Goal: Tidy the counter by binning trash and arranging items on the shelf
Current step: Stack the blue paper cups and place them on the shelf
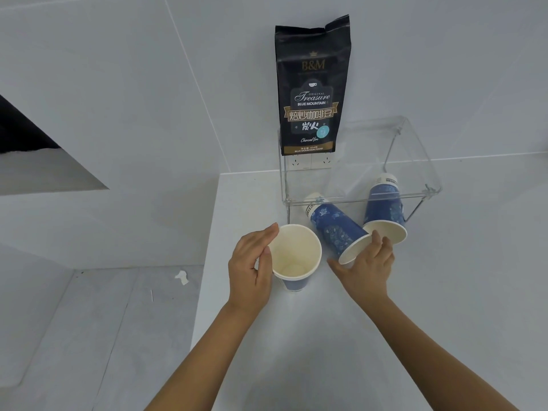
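Note:
Three blue paper cups are on the white counter [296, 336]. One cup [296, 256] stands upright, and my left hand [252, 271] wraps its left side. A second cup [338, 229] lies tipped on its side, mouth toward me; my right hand [367, 268] grips its rim. The third cup [385, 209] lies on its side under the clear acrylic shelf [415, 161]. A black coffee bean bag [312, 87] stands on the shelf's top at the left.
The counter's left edge drops to a grey tiled floor [103, 321] with a white scrap [182, 277] on it. Wall sockets [308, 163] sit behind the shelf. A dark opening [23, 129] shows at far left.

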